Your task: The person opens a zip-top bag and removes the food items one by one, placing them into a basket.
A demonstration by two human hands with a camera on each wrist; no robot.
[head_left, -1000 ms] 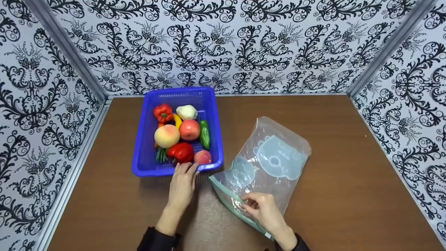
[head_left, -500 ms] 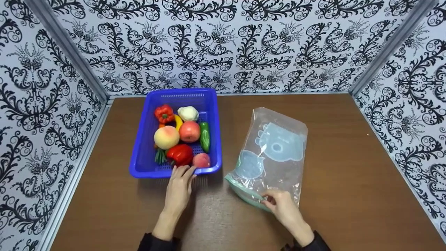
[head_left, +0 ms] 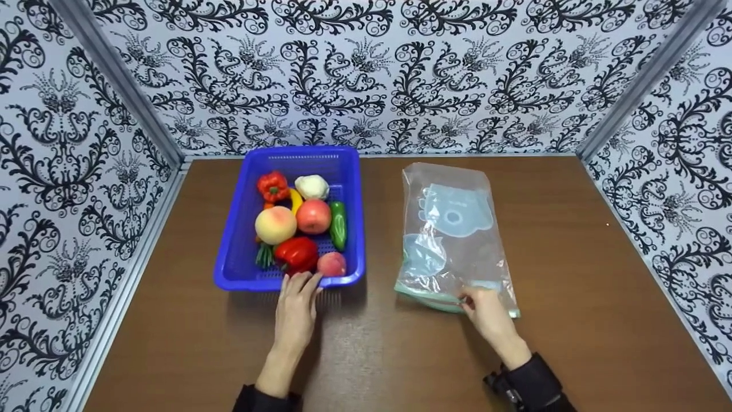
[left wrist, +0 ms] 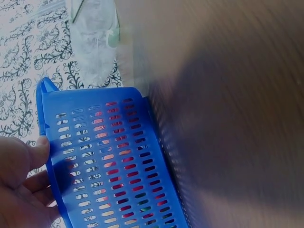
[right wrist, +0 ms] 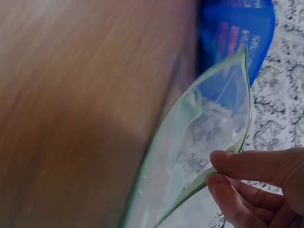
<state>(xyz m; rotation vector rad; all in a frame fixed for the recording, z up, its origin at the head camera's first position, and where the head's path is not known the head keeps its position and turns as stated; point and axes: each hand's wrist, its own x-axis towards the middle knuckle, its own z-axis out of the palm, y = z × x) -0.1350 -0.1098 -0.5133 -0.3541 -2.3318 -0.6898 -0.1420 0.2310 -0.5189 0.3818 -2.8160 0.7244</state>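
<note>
A blue plastic basket [head_left: 233,252] holds fruit and vegetables. My left hand [head_left: 294,320] grips the middle of its near rim. In the left wrist view the thumb [left wrist: 40,151] lies on the outside of the rim, and the fingers show behind the perforated wall. To the right, a clear zip bag [head_left: 457,257] with pale blue printed shapes lies on the table. My right hand [head_left: 489,317] pinches one lip of its green-edged mouth between thumb and fingers. The right wrist view shows that mouth [right wrist: 244,71] gaping apart.
In the basket are a red bell pepper [head_left: 297,254], a smaller red pepper [head_left: 273,187], a large peach [head_left: 275,225], a small peach [head_left: 331,264], an apple [head_left: 313,216], a green pepper [head_left: 338,226], a banana [head_left: 295,200] and a white garlic-like bulb [head_left: 312,187]. Patterned walls [head_left: 366,74] enclose the wooden table [head_left: 572,257].
My right hand has moved forward and right with the zip bag, which has turned to lie straighter and farther from me. The left hand has stayed on the basket's rim.
</note>
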